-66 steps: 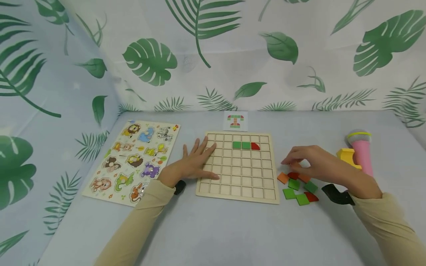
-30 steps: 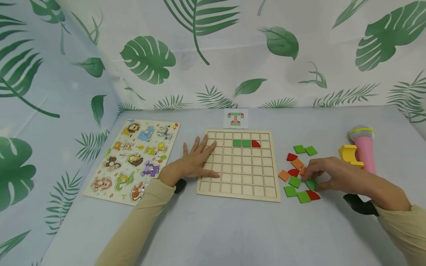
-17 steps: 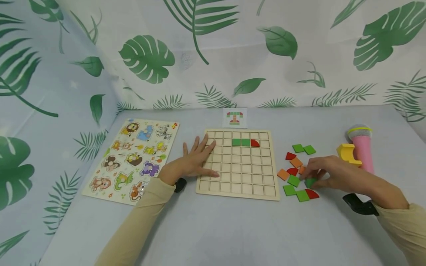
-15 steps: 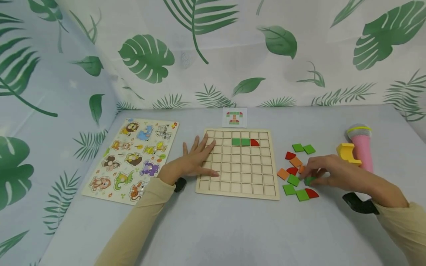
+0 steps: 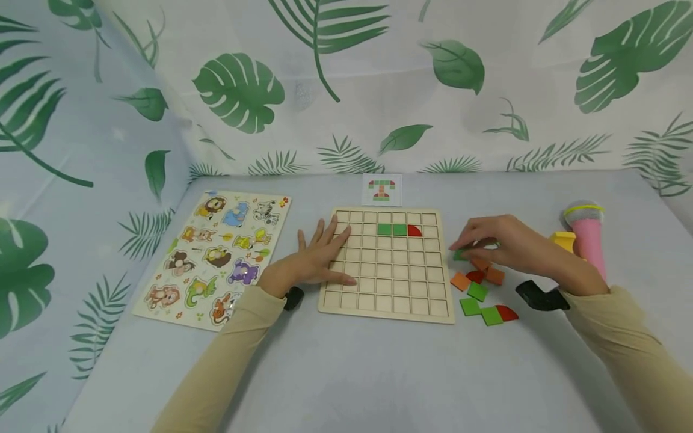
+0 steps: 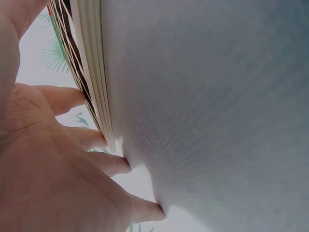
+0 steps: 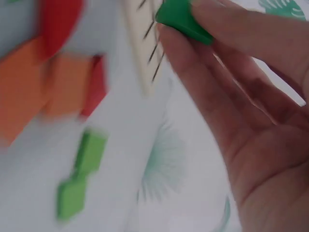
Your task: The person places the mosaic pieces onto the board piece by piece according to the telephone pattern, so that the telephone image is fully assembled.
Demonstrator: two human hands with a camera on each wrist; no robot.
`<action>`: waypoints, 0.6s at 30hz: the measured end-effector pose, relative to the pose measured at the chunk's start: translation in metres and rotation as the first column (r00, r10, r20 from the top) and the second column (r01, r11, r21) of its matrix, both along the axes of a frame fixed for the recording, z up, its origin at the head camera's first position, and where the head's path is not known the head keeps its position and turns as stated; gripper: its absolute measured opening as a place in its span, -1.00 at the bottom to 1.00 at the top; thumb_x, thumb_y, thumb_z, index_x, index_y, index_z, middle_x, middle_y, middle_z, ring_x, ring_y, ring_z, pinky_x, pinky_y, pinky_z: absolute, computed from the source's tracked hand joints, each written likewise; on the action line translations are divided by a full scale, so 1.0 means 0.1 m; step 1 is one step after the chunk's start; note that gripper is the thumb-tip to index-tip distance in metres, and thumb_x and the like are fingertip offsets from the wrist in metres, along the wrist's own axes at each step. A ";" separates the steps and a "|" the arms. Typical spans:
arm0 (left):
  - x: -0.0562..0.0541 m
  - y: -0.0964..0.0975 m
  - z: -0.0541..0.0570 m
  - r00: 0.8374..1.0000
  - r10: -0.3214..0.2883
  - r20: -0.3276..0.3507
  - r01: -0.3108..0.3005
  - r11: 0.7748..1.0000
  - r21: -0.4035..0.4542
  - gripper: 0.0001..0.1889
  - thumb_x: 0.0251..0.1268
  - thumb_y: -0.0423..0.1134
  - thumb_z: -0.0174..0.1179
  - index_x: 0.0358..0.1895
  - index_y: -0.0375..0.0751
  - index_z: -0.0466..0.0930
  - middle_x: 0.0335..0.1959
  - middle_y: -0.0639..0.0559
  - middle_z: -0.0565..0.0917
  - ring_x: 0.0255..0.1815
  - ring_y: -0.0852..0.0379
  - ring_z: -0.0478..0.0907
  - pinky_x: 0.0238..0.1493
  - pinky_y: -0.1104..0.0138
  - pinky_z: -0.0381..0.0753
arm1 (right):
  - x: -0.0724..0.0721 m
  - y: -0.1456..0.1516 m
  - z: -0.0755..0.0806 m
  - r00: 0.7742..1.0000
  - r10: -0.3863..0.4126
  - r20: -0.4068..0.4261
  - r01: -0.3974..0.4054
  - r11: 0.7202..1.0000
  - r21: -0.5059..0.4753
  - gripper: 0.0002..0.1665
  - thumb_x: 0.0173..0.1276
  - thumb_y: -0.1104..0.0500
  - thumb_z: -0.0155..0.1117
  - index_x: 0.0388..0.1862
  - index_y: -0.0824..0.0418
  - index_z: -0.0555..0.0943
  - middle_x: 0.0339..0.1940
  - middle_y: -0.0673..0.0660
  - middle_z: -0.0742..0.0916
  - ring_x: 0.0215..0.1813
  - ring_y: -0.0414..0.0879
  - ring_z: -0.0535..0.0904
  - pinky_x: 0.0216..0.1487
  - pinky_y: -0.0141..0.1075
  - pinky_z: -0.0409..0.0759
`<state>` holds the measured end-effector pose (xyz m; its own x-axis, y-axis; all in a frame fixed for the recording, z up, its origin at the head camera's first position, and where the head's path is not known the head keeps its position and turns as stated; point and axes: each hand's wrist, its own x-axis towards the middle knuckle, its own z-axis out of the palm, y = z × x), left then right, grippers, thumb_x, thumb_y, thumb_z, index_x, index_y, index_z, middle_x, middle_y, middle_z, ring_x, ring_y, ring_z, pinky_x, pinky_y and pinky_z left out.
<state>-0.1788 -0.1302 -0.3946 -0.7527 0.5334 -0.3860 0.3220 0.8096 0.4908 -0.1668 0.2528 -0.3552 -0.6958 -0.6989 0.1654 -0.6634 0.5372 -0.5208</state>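
Note:
My left hand [image 5: 308, 264] lies spread over the left side of the wooden grid board [image 5: 387, 310], fingers straight; in the left wrist view the fingertips [image 6: 120, 164] reach the board's edge and the tabletop. Between thumb and fingers my right hand [image 5: 503, 243] pinches a green square tile [image 7: 183, 19], just right of the board. Two green tiles [image 5: 392, 230] and a red quarter-round tile [image 5: 414, 230] sit in a row of the board's cells. Below the right hand lie loose orange tiles [image 5: 460, 281], green tiles [image 5: 477, 291] and red tiles [image 5: 506, 313].
A pattern card [image 5: 381, 190] with a coloured figure lies behind the board. On the left is an animal puzzle board [image 5: 216, 258]. To the right stand a pink toy microphone [image 5: 589, 240] and a yellow block [image 5: 564, 241], partly hidden by the right hand.
My right hand has picked a green tile from the pile and carried it left and away from me, towards the board's right edge. The left hand has stayed in place.

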 end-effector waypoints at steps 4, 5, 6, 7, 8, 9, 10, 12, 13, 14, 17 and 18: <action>0.00 0.00 0.01 1.000 0.002 0.005 -0.002 1.000 0.004 0.20 0.37 0.19 0.37 0.73 -0.08 -0.38 0.67 -0.13 -0.64 0.64 -0.19 -0.77 0.42 -0.31 -0.79 | -0.21 -0.30 0.03 1.000 -0.017 0.013 0.018 0.995 -0.098 -0.66 0.18 0.47 0.56 -0.08 0.22 0.84 -0.20 -0.11 0.78 -0.19 -0.22 0.70 -0.13 -0.25 0.76; 0.00 0.00 0.01 1.000 0.004 0.004 -0.004 1.000 0.005 0.21 0.37 0.19 0.37 0.73 -0.07 -0.38 0.67 -0.13 -0.64 0.64 -0.18 -0.77 0.42 -0.31 -0.79 | -0.27 -0.38 0.02 0.999 -0.026 0.022 0.028 0.991 -0.129 -0.67 0.20 0.47 0.55 -0.07 0.24 0.83 -0.19 -0.07 0.80 -0.17 -0.17 0.73 -0.11 -0.22 0.77; 0.00 0.00 0.00 1.000 0.005 0.002 -0.005 1.000 0.006 0.21 0.37 0.19 0.38 0.73 -0.08 -0.38 0.67 -0.13 -0.64 0.64 -0.18 -0.76 0.42 -0.32 -0.79 | -0.31 -0.44 0.01 0.999 -0.034 0.024 0.037 0.986 -0.160 -0.68 0.20 0.47 0.55 -0.07 0.26 0.82 -0.18 -0.02 0.81 -0.14 -0.12 0.75 -0.07 -0.19 0.77; -0.01 -0.01 0.00 1.000 0.005 0.002 -0.005 1.000 0.007 0.21 0.37 0.19 0.38 0.73 -0.08 -0.38 0.67 -0.13 -0.64 0.64 -0.18 -0.76 0.42 -0.32 -0.79 | -0.35 -0.51 0.00 0.998 -0.048 0.037 0.055 0.980 -0.190 -0.69 0.21 0.46 0.55 -0.06 0.27 0.82 -0.17 0.02 0.82 -0.13 -0.08 0.76 -0.05 -0.19 0.77; -0.01 -0.01 -0.01 1.000 0.005 -0.001 -0.005 1.000 0.006 0.21 0.36 0.20 0.37 0.73 -0.08 -0.38 0.67 -0.13 -0.64 0.64 -0.17 -0.76 0.43 -0.32 -0.78 | -0.38 -0.57 -0.01 0.997 -0.058 0.047 0.067 0.972 -0.224 -0.71 0.23 0.46 0.54 -0.07 0.28 0.81 -0.16 0.06 0.83 -0.13 -0.06 0.76 -0.05 -0.22 0.76; -0.01 -0.01 -0.01 1.000 0.005 -0.003 -0.005 1.000 0.005 0.21 0.36 0.20 0.37 0.73 -0.07 -0.38 0.67 -0.12 -0.64 0.64 -0.17 -0.76 0.43 -0.31 -0.78 | -0.40 -0.63 -0.01 0.996 -0.068 0.049 0.078 0.964 -0.254 -0.72 0.23 0.47 0.53 -0.08 0.29 0.82 -0.16 0.08 0.83 -0.13 -0.07 0.76 -0.04 -0.27 0.75; -0.01 -0.01 -0.02 1.000 0.004 -0.002 -0.004 1.000 0.003 0.21 0.36 0.21 0.37 0.73 -0.07 -0.39 0.67 -0.12 -0.64 0.64 -0.16 -0.76 0.43 -0.31 -0.78 | -0.42 -0.68 -0.02 0.996 -0.072 0.057 0.086 0.954 -0.287 -0.73 0.23 0.47 0.53 -0.09 0.30 0.82 -0.16 0.10 0.83 -0.13 -0.08 0.76 -0.04 -0.32 0.74; -0.01 0.00 -0.03 1.000 0.001 -0.007 -0.001 1.000 -0.001 0.21 0.37 0.21 0.37 0.73 -0.08 -0.39 0.67 -0.12 -0.64 0.65 -0.17 -0.75 0.44 -0.31 -0.77 | -0.46 -0.77 -0.04 0.994 -0.083 0.065 0.100 0.938 -0.331 -0.76 0.25 0.47 0.52 -0.10 0.32 0.82 -0.18 0.13 0.82 -0.14 -0.12 0.74 -0.03 -0.41 0.71; -0.01 0.00 -0.03 1.000 0.000 -0.006 0.000 1.000 -0.003 0.21 0.37 0.22 0.36 0.73 -0.07 -0.39 0.67 -0.12 -0.64 0.65 -0.17 -0.76 0.44 -0.31 -0.77 | -0.47 -0.82 -0.05 0.993 -0.089 0.077 0.110 0.931 -0.349 -0.77 0.26 0.46 0.52 -0.10 0.32 0.83 -0.19 0.13 0.82 -0.15 -0.14 0.73 -0.03 -0.44 0.70; -0.01 0.00 -0.03 1.000 -0.001 -0.007 0.001 1.000 -0.005 0.21 0.37 0.22 0.36 0.73 -0.07 -0.39 0.67 -0.12 -0.64 0.65 -0.17 -0.75 0.44 -0.31 -0.77 | -0.48 -0.86 -0.06 0.992 -0.096 0.081 0.119 0.926 -0.358 -0.78 0.27 0.45 0.51 -0.10 0.34 0.83 -0.20 0.15 0.81 -0.16 -0.15 0.71 -0.03 -0.46 0.69; -0.01 -0.01 -0.02 1.000 -0.002 -0.012 0.002 1.000 -0.014 0.21 0.38 0.23 0.34 0.73 -0.07 -0.39 0.67 -0.12 -0.64 0.65 -0.18 -0.75 0.44 -0.31 -0.76 | -0.53 -0.98 -0.12 0.986 -0.120 0.112 0.153 0.919 -0.364 -0.80 0.30 0.44 0.50 -0.09 0.37 0.82 -0.20 0.19 0.80 -0.14 -0.09 0.71 -0.02 -0.45 0.69; 0.00 -0.02 -0.01 1.000 -0.001 -0.012 0.001 1.000 -0.018 0.20 0.38 0.23 0.34 0.73 -0.06 -0.40 0.67 -0.11 -0.64 0.65 -0.18 -0.75 0.45 -0.31 -0.76 | -0.54 -1.02 -0.14 0.984 -0.127 0.123 0.164 0.919 -0.359 -0.80 0.31 0.43 0.49 -0.09 0.38 0.82 -0.19 0.20 0.79 -0.13 -0.06 0.71 -0.02 -0.43 0.70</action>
